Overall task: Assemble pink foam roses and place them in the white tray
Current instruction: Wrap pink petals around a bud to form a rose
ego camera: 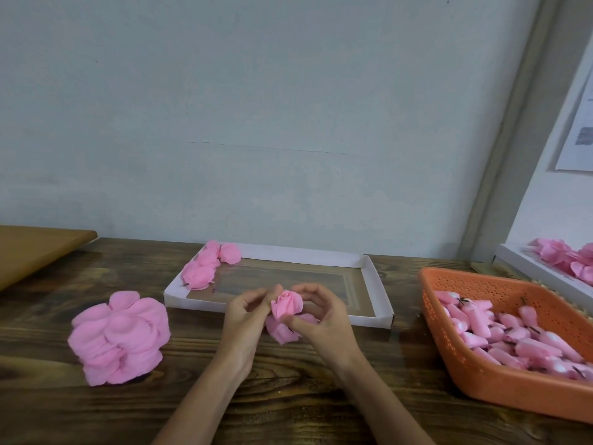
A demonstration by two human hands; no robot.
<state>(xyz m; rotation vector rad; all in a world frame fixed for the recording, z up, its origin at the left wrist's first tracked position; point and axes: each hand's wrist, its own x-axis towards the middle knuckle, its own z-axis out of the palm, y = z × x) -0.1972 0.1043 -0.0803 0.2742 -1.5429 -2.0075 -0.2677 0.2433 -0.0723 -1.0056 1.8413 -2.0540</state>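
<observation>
Both the left hand point(245, 311) and right hand point(324, 311) pinch a half-wrapped rose point(286, 305) above the desk point(288, 396); a slackened pinch could let petals spring loose.

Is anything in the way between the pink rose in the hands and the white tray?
Nothing visible is. The left hand and right hand hold the rose just in front of the white tray. The finished roses sit only in its far left corner.

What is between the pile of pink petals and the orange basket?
The left hand and right hand holding a rose, in the head view.
</observation>
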